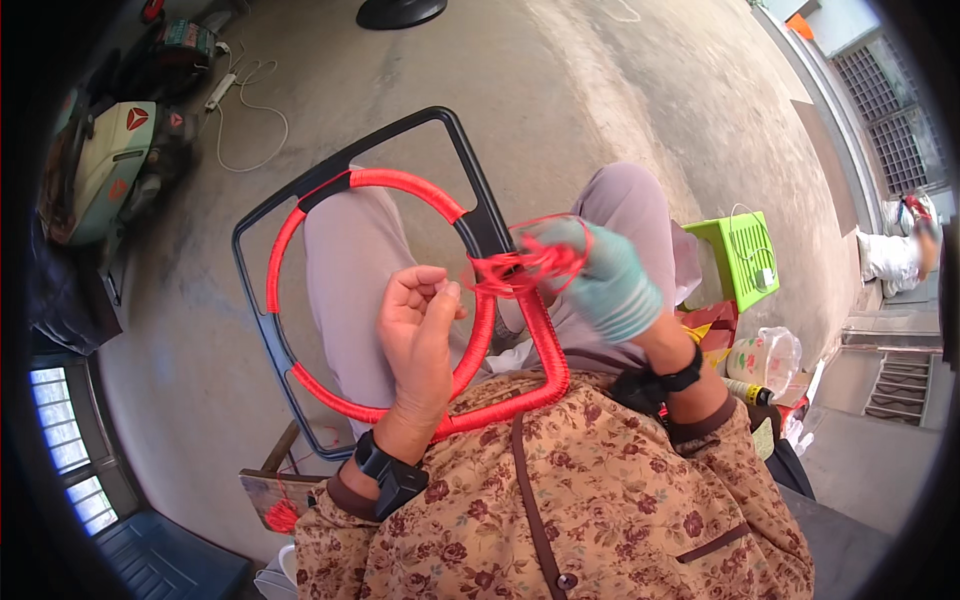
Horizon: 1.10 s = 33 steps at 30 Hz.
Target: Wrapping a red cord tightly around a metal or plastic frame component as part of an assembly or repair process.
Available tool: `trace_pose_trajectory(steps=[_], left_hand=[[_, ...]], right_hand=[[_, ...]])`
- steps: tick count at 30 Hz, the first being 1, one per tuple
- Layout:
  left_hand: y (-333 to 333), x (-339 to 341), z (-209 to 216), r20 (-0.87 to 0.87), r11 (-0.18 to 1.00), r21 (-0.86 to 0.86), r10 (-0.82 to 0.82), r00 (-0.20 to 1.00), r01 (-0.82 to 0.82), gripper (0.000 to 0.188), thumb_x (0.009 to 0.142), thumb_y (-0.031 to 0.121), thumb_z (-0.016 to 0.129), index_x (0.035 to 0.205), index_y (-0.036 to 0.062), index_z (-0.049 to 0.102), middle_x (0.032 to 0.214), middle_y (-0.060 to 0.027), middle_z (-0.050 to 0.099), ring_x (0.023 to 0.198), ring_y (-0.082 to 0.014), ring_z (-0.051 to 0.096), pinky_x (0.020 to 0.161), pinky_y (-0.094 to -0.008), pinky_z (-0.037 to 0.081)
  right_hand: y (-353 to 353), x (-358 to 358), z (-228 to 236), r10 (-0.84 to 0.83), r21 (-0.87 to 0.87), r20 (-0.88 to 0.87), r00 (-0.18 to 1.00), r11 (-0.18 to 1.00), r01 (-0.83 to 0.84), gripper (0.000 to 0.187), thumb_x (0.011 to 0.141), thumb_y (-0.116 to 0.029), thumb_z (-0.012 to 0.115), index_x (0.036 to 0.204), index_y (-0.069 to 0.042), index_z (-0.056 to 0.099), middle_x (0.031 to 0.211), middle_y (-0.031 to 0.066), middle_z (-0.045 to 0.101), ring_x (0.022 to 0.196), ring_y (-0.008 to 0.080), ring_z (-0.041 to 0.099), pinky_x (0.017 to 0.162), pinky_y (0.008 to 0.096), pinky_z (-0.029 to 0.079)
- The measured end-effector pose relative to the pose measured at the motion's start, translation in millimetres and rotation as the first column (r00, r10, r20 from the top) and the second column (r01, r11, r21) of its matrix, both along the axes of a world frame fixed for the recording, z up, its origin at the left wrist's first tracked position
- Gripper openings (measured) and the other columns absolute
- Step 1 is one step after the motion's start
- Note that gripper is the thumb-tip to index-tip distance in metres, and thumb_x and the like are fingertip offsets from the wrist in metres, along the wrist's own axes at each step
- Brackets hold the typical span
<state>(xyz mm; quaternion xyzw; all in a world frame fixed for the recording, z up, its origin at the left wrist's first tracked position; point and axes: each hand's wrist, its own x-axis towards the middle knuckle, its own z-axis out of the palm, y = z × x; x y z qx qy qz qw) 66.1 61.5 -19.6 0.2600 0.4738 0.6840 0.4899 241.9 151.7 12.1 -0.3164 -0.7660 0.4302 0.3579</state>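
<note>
Across my lap lies a black frame [462, 150] of rounded rectangular shape with a ring inside it. Glossy red cord [545, 345] wraps tightly round much of the ring and the near right corner of the frame; other stretches are bare black. My right hand [610, 285], in a teal knit glove, is partly blurred and closed on a loose bundle of red cord [545, 258] beside the frame's right bar. Over the ring's opening, my bare left hand [418, 330] has curled fingers with the thumb pressed to them; anything pinched there is hidden.
A light green plastic stool [745, 260] lies at the right, near bags and packages [762, 362]. Scooters [120, 175] stand far left by a white power strip [220, 92] and cable. More red cord [283, 515] hangs at a small board, near a dark blue chair [172, 560].
</note>
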Motion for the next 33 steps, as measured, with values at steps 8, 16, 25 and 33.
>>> trace_pose_trajectory(steps=[8,16,25,33], left_hand=[[6.3,-1.3,1.7,0.306,0.866,-0.285,-0.323,0.896,0.41,0.012,0.09,0.017,0.061,0.091,0.0059,0.057,0.077,-0.0061,0.063,0.061,-0.0105,0.061,0.051,-0.0231,0.052],[8.9,-0.8,-6.9,0.371,0.881,-0.224,-0.319,0.872,0.417,0.014,0.09,0.014,0.059,0.1,0.0055,0.055,0.083,-0.0101,0.064,0.063,-0.0139,0.063,0.053,-0.0246,0.055],[6.5,-1.1,-10.5,0.295,0.92,-0.192,-0.277,0.914,0.341,0.016,0.09,0.01,0.059,0.103,0.0042,0.053,0.09,-0.0118,0.065,0.065,-0.0154,0.065,0.053,-0.0247,0.056],[7.6,-0.6,-7.1,0.36,0.896,-0.194,-0.314,0.878,0.4,0.009,0.09,0.01,0.059,0.092,0.0051,0.051,0.085,-0.0136,0.065,0.064,-0.0181,0.066,0.052,-0.0261,0.056]], right_hand=[[15.7,113.0,-40.0,-0.393,-0.74,-0.374,0.84,0.673,-0.015,0.018,0.091,-0.019,0.056,0.091,-0.002,0.06,0.088,0.0086,0.063,0.087,0.0214,0.061,0.083,0.0348,0.05],[27.0,124.2,-26.8,-0.559,-0.759,-0.583,0.589,0.634,-0.15,0.016,0.088,-0.02,0.061,0.093,-0.005,0.057,0.061,-0.004,0.04,0.049,0.0064,0.038,0.047,0.0214,0.035],[-2.5,26.3,-16.3,0.114,-0.836,0.132,0.985,0.546,0.048,0.033,0.091,-0.029,0.056,0.105,0.0,0.061,0.075,0.0047,0.063,0.059,0.0089,0.055,0.053,0.0232,0.044],[-5.5,12.3,-37.6,-0.428,-0.794,-0.571,0.7,0.506,-0.338,0.029,0.089,-0.03,0.06,0.073,-0.006,0.054,0.096,0.014,0.063,0.069,0.0192,0.055,0.06,0.0266,0.045]])
